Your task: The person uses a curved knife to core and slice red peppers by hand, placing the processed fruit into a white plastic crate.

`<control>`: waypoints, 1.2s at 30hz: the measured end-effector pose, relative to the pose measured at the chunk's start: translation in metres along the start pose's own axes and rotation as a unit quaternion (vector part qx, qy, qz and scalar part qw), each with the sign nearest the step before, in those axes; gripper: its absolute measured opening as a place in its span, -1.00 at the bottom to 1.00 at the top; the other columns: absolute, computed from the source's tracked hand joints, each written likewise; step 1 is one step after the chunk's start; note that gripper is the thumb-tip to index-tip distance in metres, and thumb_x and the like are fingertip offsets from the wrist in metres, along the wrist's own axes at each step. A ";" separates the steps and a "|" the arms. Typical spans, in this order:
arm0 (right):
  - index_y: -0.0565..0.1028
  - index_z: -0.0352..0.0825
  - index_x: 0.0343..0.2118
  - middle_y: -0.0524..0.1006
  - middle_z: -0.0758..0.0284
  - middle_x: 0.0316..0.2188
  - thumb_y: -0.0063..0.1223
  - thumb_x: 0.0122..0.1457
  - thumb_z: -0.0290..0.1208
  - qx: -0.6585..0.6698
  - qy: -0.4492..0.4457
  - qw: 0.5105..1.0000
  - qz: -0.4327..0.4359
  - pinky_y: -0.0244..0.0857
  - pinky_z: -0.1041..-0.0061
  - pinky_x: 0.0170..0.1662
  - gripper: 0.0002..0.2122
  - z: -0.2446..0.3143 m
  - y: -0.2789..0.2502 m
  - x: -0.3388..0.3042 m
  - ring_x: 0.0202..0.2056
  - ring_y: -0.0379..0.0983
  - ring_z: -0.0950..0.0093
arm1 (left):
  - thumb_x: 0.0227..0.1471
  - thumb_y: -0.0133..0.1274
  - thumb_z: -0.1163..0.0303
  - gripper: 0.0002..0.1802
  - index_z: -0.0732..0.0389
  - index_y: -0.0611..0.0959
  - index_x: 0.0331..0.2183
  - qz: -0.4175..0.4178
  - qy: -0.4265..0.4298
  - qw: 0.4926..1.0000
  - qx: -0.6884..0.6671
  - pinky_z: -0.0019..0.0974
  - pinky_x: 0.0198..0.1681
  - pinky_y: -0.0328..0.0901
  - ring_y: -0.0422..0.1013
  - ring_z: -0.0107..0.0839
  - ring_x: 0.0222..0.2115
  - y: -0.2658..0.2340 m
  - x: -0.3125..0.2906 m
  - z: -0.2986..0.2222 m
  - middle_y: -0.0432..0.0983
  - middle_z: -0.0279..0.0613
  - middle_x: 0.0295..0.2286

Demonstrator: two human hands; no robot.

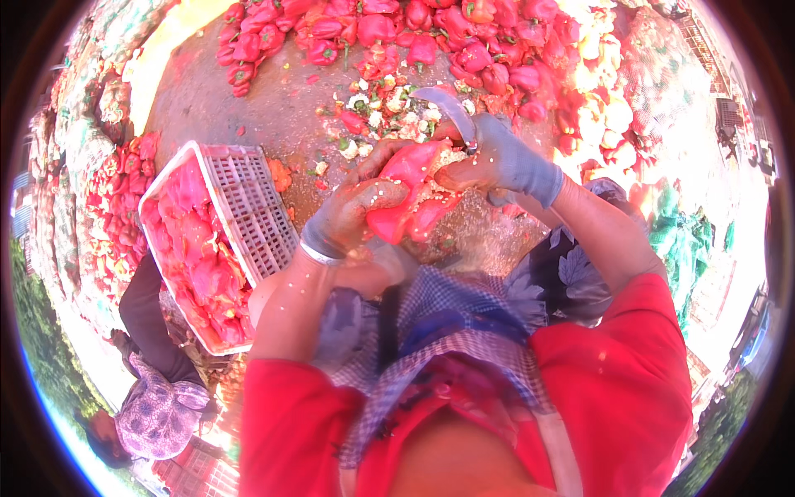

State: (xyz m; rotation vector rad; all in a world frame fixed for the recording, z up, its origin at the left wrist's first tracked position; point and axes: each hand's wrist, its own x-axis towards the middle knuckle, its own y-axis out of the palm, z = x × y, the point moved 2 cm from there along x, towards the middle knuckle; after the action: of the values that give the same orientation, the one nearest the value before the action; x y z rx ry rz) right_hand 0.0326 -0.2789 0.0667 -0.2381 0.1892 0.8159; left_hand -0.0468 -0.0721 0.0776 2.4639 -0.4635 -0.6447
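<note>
In front of my body, my gloved left hand (341, 214) is closed around a red bell pepper (410, 170) that is split open, its pale seeds and inner ribs showing. My gloved right hand (502, 162) grips a curved knife (452, 109); its blade rises past the fingers and points up and to the left. The fingers of that hand touch the open side of the pepper, near the pale core. My palm and fingers hide the knife's handle. Loose seeds stick to the left glove and forearm.
A white plastic crate (263, 217) of opened red peppers (195, 240) stands tilted at my left. Cut-out cores (385, 114) lie scattered beyond my hands. Whole red peppers (497, 58) are heaped at the far side. Another person (161, 410) is at the lower left.
</note>
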 end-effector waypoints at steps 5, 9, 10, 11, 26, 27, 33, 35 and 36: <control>0.49 -0.45 -0.10 0.51 0.40 -0.46 0.27 0.02 -0.37 0.008 0.068 0.998 -0.001 0.29 0.59 -0.30 -0.61 0.003 0.002 0.004 -0.40 0.39 0.68 | -0.01 0.04 0.34 -0.28 0.32 0.25 0.18 -0.001 -0.005 0.998 -0.064 -0.25 0.18 0.18 0.30 -0.25 0.09 -0.002 -0.007 -0.005 0.33 -0.05 0.07; 0.44 -0.44 -0.02 0.56 0.21 -0.34 0.31 -0.01 -0.20 -0.149 0.018 0.989 0.003 0.37 0.41 -0.20 -0.46 0.024 0.007 0.011 -0.29 0.50 0.44 | 0.06 -0.02 0.36 -0.32 0.33 0.23 0.19 -0.034 0.006 0.996 -0.076 -0.29 0.13 0.23 0.35 -0.31 0.04 -0.003 -0.007 -0.009 0.35 -0.07 0.05; 0.42 -0.43 0.00 0.57 0.15 -0.30 0.32 -0.02 -0.16 -0.193 -0.013 0.981 -0.007 0.38 0.36 -0.17 -0.42 0.023 0.010 0.012 -0.25 0.53 0.35 | 0.08 -0.02 0.36 -0.33 0.34 0.23 0.19 -0.029 0.012 0.997 -0.069 -0.29 0.11 0.25 0.36 -0.32 0.02 -0.005 -0.007 -0.010 0.36 -0.07 0.04; 0.39 -0.43 0.03 0.55 0.10 -0.24 0.31 -0.02 -0.14 -0.227 -0.064 0.971 -0.030 0.37 0.32 -0.12 -0.39 0.008 0.016 0.013 -0.19 0.52 0.28 | 0.08 -0.02 0.35 -0.34 0.34 0.24 0.19 -0.044 0.009 0.997 -0.056 -0.29 0.09 0.26 0.38 -0.33 -0.01 -0.006 -0.007 -0.010 0.38 -0.08 0.02; 0.31 -0.24 0.20 0.43 0.17 -0.71 0.12 0.05 -0.26 -0.179 -0.062 0.980 -0.066 0.27 0.39 -0.49 -0.40 0.030 0.031 0.036 -0.61 0.41 0.43 | 0.18 -0.04 0.29 -0.46 0.28 0.33 0.14 -0.086 0.045 0.975 -0.200 -0.11 -0.18 0.49 0.48 -0.25 -0.14 -0.027 -0.016 0.011 0.45 -0.08 -0.07; 0.31 -0.22 0.20 0.46 0.14 -0.65 0.12 0.05 -0.25 -0.230 -0.104 0.964 -0.086 0.30 0.35 -0.44 -0.41 0.023 0.034 0.039 -0.55 0.45 0.37 | 0.17 -0.02 0.29 -0.46 0.27 0.32 0.14 -0.076 0.051 0.973 -0.213 0.01 -0.17 0.50 0.46 -0.17 -0.10 -0.028 -0.017 0.012 0.43 -0.04 -0.03; 0.38 -0.22 0.11 0.54 0.01 -0.27 0.20 0.03 -0.10 -0.443 -0.117 0.873 -0.166 0.39 0.19 -0.14 -0.42 0.015 0.024 0.047 -0.20 0.51 0.08 | 0.19 -0.04 0.25 -0.46 0.25 0.31 0.14 -0.081 0.019 0.967 -0.242 0.19 -0.18 0.49 0.44 -0.03 -0.04 -0.037 -0.019 0.017 0.41 0.01 0.01; 0.40 -0.24 0.07 0.54 0.02 -0.26 0.21 0.02 -0.09 -0.460 -0.130 0.855 -0.201 0.39 0.20 -0.13 -0.44 0.009 0.008 0.052 -0.19 0.50 0.08 | 0.20 -0.07 0.23 -0.48 0.24 0.33 0.13 -0.106 0.030 0.970 -0.216 0.11 -0.20 0.50 0.47 -0.09 -0.09 -0.039 -0.022 0.016 0.44 -0.01 -0.04; 0.41 -0.25 0.05 0.54 0.02 -0.25 0.22 0.02 -0.09 -0.467 -0.138 0.846 -0.216 0.39 0.20 -0.13 -0.45 0.015 0.007 0.055 -0.19 0.50 0.07 | 0.21 -0.08 0.22 -0.49 0.24 0.35 0.12 -0.124 0.041 0.971 -0.199 0.03 -0.21 0.51 0.49 -0.17 -0.16 -0.041 -0.023 0.014 0.47 -0.03 -0.09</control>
State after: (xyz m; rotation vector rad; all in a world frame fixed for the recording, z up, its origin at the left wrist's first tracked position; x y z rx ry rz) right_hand 0.0655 -0.2315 0.0661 -1.0383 -0.5490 0.4213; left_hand -0.0655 -0.0354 0.0515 2.1670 0.0120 -0.6582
